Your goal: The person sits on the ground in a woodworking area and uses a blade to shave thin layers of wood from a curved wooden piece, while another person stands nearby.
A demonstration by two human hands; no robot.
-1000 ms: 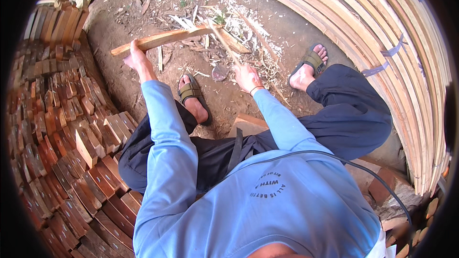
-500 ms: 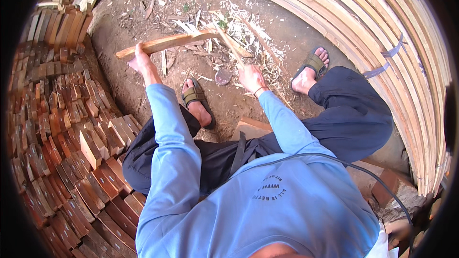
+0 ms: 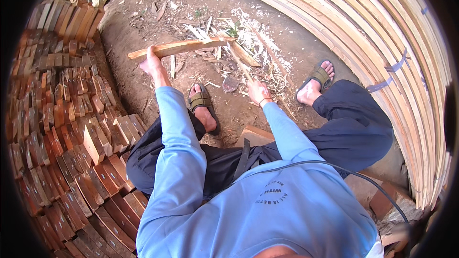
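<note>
My left hand (image 3: 153,63) is closed around a short wooden billet (image 3: 191,46) near its left end. The billet is held out over the ground, sloping slightly up toward its right end. In my right hand (image 3: 259,91) is the pale wooden handle (image 3: 243,68) of a long-handled tool, with the fingers wrapped round its near end. The handle runs up and to the left toward the billet's right end. Its far end is blurred, so I cannot make out the tool's head or whether it touches the wood.
Wood shavings (image 3: 275,59) litter the dirt around a loose offcut (image 3: 246,56) and a small stone (image 3: 230,84). Stacked wooden blocks (image 3: 71,114) fill the left side. Long bundled boards (image 3: 363,33) curve along the right. My sandalled feet stand apart, and a black cable (image 3: 344,166) crosses my shirt.
The whole view has shifted a little. The billet has moved slightly to the right in my left hand's grip. My right hand and the tool handle have come slightly nearer to me.
</note>
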